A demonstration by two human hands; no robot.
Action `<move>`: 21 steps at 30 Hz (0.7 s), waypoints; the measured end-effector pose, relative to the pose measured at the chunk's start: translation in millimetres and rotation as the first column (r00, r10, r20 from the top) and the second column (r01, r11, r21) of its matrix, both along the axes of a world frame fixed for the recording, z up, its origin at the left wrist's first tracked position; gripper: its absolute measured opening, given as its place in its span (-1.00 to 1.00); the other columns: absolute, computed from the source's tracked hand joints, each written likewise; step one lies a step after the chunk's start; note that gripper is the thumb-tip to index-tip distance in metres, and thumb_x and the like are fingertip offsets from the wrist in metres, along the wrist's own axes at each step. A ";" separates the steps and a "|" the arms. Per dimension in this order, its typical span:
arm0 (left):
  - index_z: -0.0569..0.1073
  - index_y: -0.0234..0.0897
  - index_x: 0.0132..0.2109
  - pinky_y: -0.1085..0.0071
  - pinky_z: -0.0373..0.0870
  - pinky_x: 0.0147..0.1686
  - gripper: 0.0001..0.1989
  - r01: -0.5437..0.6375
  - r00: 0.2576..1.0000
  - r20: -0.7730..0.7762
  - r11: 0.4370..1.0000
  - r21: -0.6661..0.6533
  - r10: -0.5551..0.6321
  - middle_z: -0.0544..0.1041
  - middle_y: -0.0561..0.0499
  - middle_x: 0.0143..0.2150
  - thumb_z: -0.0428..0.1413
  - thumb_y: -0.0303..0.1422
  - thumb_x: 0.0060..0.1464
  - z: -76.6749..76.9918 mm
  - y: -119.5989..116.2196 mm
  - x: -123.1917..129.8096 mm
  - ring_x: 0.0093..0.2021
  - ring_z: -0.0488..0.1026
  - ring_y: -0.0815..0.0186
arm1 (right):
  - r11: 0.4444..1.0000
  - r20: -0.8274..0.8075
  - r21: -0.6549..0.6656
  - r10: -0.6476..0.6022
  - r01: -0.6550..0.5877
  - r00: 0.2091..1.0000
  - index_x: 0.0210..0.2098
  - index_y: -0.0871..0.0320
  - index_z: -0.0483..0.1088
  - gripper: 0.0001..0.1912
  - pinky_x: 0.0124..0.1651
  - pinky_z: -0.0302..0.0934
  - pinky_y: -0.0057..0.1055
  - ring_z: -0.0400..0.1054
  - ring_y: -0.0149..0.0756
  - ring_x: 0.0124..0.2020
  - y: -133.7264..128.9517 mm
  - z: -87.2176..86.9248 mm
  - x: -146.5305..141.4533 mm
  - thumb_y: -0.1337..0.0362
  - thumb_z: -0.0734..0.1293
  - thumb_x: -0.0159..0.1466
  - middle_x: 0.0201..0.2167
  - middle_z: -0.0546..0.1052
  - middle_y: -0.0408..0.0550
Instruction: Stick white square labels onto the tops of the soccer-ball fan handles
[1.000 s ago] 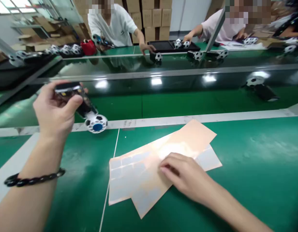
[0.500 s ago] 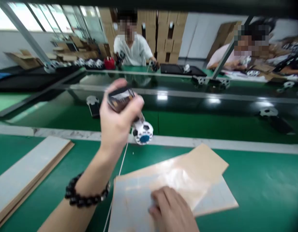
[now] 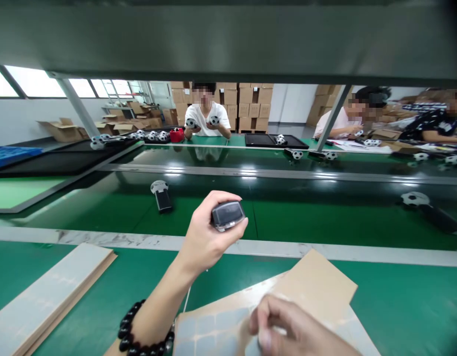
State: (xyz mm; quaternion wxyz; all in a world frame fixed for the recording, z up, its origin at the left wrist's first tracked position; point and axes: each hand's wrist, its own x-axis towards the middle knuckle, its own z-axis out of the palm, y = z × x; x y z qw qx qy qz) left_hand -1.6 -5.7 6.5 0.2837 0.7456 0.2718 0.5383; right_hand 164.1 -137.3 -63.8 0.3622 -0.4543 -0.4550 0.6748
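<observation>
The fingers and thumb of my left hand [image 3: 208, 235] are wrapped around a dark device [image 3: 227, 214], holding it up at the centre of the frame with one blunt end toward me. My right hand [image 3: 288, 324] is at the lower centre, thumb and fingertips drawn together over the labelled sheets [image 3: 213, 324]; it's blurred there, and I can't tell whether I have anything pinched. A plain tan sheet [image 3: 317, 282] lies across them, just beyond my right knuckles. A black beaded bracelet [image 3: 129, 326] circles my left wrist.

At lower left, a stack of pale sheets [image 3: 54, 296] lies slantwise on the green bench [image 3: 406, 306]. Past the pale rail [image 3: 276, 248], one football-topped device [image 3: 162, 196] rests on the dark green belt [image 3: 306, 222] left of my hand, and another football-topped piece [image 3: 416, 199] lies at the right edge.

Farther up, near top centre, a person in a white shirt [image 3: 208, 118] holds a football-topped piece in each hand. A black tray [image 3: 258, 140] is to the right of them, and stacked cartons [image 3: 254, 110] stand behind.
</observation>
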 end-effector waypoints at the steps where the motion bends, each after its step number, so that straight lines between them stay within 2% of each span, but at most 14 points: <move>1: 0.47 -0.23 -0.15 0.55 0.43 -0.36 -0.78 0.004 1.000 -0.023 0.999 0.042 -0.003 0.50 0.08 -0.25 0.26 -0.48 0.04 0.6 -1.4 -0.4 -0.37 0.45 0.44 | 0.999 0.005 0.032 -0.022 0.022 1.000 -0.34 0.10 0.33 -0.52 -0.25 0.32 -0.42 0.41 -0.34 -0.37 6.7 20.8 2.6 -0.19 0.44 0.21 -0.37 0.49 -0.12; 3: 0.47 -0.22 -0.14 0.50 0.44 -0.25 -0.77 0.020 0.998 -0.069 0.993 0.120 -0.012 0.51 0.07 -0.21 0.26 -0.51 0.04 1.2 -3.5 -0.9 -0.30 0.47 0.41 | 0.992 -0.050 0.109 -0.065 0.070 0.997 -0.36 0.09 0.29 -0.55 -0.42 0.29 -0.50 0.34 -0.43 -0.52 19.3 58.4 3.9 -0.13 0.44 0.25 -0.52 0.43 -0.22; 4: 0.47 -0.20 -0.12 0.47 0.43 -0.21 -0.75 0.035 0.996 -0.090 0.988 0.152 -0.021 0.51 0.07 -0.20 0.27 -0.51 0.04 1.1 -4.2 -1.2 -0.26 0.47 0.39 | 0.975 -0.080 0.167 -0.133 0.145 0.988 -0.37 0.10 0.30 -0.59 -0.46 0.28 -0.55 0.32 -0.46 -0.54 24.8 73.5 2.6 -0.05 0.47 0.25 -0.55 0.41 -0.25; 7: 0.46 -0.17 -0.08 0.38 0.42 -0.14 -0.71 0.094 0.987 -0.151 0.972 0.216 -0.062 0.52 0.06 -0.17 0.30 -0.46 0.06 0.8 -5.1 -2.6 -0.19 0.48 0.32 | 0.899 -0.132 0.306 -0.288 0.315 0.949 -0.39 0.12 0.36 -0.70 -0.53 0.28 -0.63 0.30 -0.53 -0.60 36.2 99.1 -4.7 0.10 0.48 0.27 -0.59 0.41 -0.29; 10: 0.44 -0.15 -0.06 0.32 0.40 -0.10 -0.69 0.150 0.972 -0.211 0.960 0.236 -0.100 0.52 0.05 -0.14 0.29 -0.48 0.06 1.9 -6.2 -4.0 -0.15 0.48 0.27 | 0.849 -0.125 0.357 -0.369 0.389 0.921 -0.40 0.13 0.40 -0.77 -0.57 0.30 -0.67 0.31 -0.55 -0.63 40.8 102.3 -10.1 0.17 0.45 0.29 -0.60 0.43 -0.28; 15: 0.43 -0.14 -0.04 0.29 0.38 -0.06 -0.62 0.180 0.956 -0.271 0.954 0.238 -0.113 0.52 0.05 -0.11 0.28 -0.55 0.02 5.0 -8.9 -2.8 -0.09 0.49 0.24 | 0.852 -0.097 0.348 -0.382 0.391 0.919 -0.43 0.13 0.43 -0.84 -0.59 0.32 -0.68 0.34 -0.56 -0.66 43.2 98.9 -7.2 0.30 0.48 0.21 -0.64 0.44 -0.31; 21: 0.42 -0.14 -0.06 0.29 0.38 -0.05 -0.61 0.178 0.952 -0.284 0.961 0.210 -0.114 0.53 0.06 -0.12 0.30 -0.56 0.00 5.2 -10.0 0.3 -0.10 0.49 0.24 | 0.829 -0.053 0.383 -0.421 0.407 0.906 -0.43 0.13 0.45 -0.84 -0.63 0.33 -0.63 0.36 -0.52 -0.70 44.3 100.8 -5.4 0.24 0.44 0.24 -0.63 0.46 -0.29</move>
